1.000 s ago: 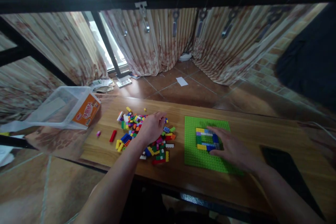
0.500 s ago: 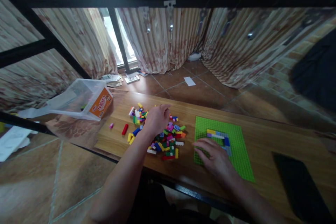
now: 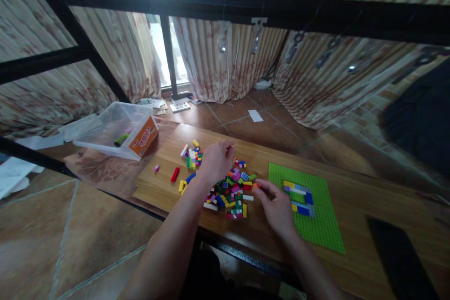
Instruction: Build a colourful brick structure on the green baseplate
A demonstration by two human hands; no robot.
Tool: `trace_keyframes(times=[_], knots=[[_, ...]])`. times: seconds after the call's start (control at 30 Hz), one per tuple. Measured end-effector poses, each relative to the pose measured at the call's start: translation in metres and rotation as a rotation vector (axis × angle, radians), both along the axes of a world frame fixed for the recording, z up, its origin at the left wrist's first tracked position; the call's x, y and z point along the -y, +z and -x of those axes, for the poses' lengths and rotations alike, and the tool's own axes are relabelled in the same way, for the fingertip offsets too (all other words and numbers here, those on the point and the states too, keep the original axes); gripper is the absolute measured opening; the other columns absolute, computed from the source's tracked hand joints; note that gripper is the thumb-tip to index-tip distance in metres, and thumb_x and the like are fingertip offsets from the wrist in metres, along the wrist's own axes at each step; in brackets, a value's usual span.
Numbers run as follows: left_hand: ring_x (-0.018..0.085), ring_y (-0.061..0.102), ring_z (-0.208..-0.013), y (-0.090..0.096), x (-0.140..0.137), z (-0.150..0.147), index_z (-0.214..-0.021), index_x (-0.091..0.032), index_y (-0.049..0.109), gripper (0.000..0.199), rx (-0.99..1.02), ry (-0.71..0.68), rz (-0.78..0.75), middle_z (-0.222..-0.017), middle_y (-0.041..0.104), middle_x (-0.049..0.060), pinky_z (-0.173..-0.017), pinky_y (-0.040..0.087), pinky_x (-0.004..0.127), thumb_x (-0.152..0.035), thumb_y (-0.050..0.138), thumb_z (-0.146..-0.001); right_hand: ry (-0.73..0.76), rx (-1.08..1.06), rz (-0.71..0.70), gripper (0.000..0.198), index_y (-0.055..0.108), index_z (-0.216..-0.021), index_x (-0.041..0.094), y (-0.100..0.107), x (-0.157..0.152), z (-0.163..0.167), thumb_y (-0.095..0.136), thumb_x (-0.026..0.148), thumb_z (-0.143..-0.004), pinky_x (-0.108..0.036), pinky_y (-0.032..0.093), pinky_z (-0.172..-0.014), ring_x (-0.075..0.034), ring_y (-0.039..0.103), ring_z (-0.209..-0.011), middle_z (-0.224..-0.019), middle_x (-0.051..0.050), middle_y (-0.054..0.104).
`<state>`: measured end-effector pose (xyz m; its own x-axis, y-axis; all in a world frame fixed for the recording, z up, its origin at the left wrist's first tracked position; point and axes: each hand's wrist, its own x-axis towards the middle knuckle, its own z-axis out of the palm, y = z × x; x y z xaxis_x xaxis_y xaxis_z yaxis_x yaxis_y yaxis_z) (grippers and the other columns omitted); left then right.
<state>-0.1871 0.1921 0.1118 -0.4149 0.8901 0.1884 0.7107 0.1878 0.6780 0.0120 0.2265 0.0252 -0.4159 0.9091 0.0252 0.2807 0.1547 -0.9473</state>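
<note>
A pile of mixed toy bricks (image 3: 235,191) lies on the wooden board. Over its back part is my left hand (image 3: 218,161), fingers bent; the back of the hand hides what is between them. At the pile's right edge, thumb and forefinger of my right hand (image 3: 276,202) close on a small orange brick (image 3: 256,186). Right of that hand lies a green baseplate (image 3: 326,215). On it, yellow, white, grey and blue bricks (image 3: 303,211) form a rectangular outline with an open middle.
One red brick (image 3: 175,174) and one pink brick (image 3: 156,168) lie apart at the left. A clear plastic tub (image 3: 105,146) with an orange label stands beyond them. A dark flat object (image 3: 397,253) rests at the right. A black metal bar (image 3: 218,2) crosses above.
My right hand has moved left, off the baseplate to the orange brick, uncovering the bricks there. My left hand stays over the pile. The whole view has shifted slightly.
</note>
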Motion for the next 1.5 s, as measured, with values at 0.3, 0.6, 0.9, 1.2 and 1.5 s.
trace_keyframes(times=[0.3, 0.6, 0.9, 1.2, 1.5], knots=[[0.012, 0.058, -0.064, -0.014, -0.001, -0.038, -0.09, -0.014, 0.065, 0.023, 0.53, -0.592, 0.151, -0.074, 0.067, 0.001, -0.058, 0.043, 0.021, -0.034, 0.058, -0.081, -0.202, -0.502, 0.319, 0.031, 0.07, -0.097, 0.024, 0.025, 0.011, -0.005, 0.076, 0.037, -0.069, -0.033, 0.052, -0.074, -0.015, 0.062, -0.076, -0.085, -0.001, 0.069], [0.015, 0.062, -0.066, -0.029, -0.006, -0.06, -0.079, -0.013, 0.065, 0.018, 0.725, -0.542, 0.178, -0.072, 0.069, 0.004, -0.06, 0.046, 0.024, -0.03, 0.066, -0.073, -0.237, -0.548, 0.394, 0.028, 0.071, -0.089, 0.022, 0.032, 0.018, -0.011, 0.077, 0.039, -0.067, -0.031, 0.053, -0.071, -0.014, 0.062, -0.072, -0.08, 0.0, 0.07], [0.016, 0.065, -0.068, -0.031, -0.004, -0.071, -0.077, -0.014, 0.063, 0.015, 0.802, -0.574, 0.259, -0.072, 0.07, 0.005, -0.062, 0.047, 0.025, -0.029, 0.061, -0.074, -0.282, -0.589, 0.456, 0.027, 0.073, -0.082, 0.02, 0.026, 0.022, -0.019, 0.078, 0.04, -0.065, -0.027, 0.051, -0.058, -0.012, 0.06, -0.058, -0.068, 0.0, 0.07], [0.014, 0.056, -0.063, -0.036, -0.009, -0.064, -0.075, -0.016, 0.06, 0.014, 0.025, -0.521, 0.253, -0.069, 0.062, 0.002, -0.059, 0.04, 0.023, -0.008, 0.049, -0.074, -0.456, -0.263, 0.203, 0.034, 0.072, -0.09, 0.02, 0.005, 0.002, -0.09, 0.077, 0.042, -0.065, -0.036, 0.054, -0.071, -0.018, 0.065, -0.07, -0.08, -0.004, 0.071], [0.021, 0.065, -0.084, -0.04, -0.007, -0.071, -0.094, -0.017, 0.063, 0.03, -0.348, -0.508, 0.377, -0.097, 0.065, 0.01, -0.073, 0.048, 0.03, -0.004, 0.043, -0.075, -0.319, 0.237, -0.268, 0.023, 0.07, -0.092, 0.019, 0.012, -0.03, -0.115, 0.059, 0.035, -0.08, -0.037, 0.053, -0.075, -0.02, 0.064, -0.078, -0.09, -0.008, 0.068]])
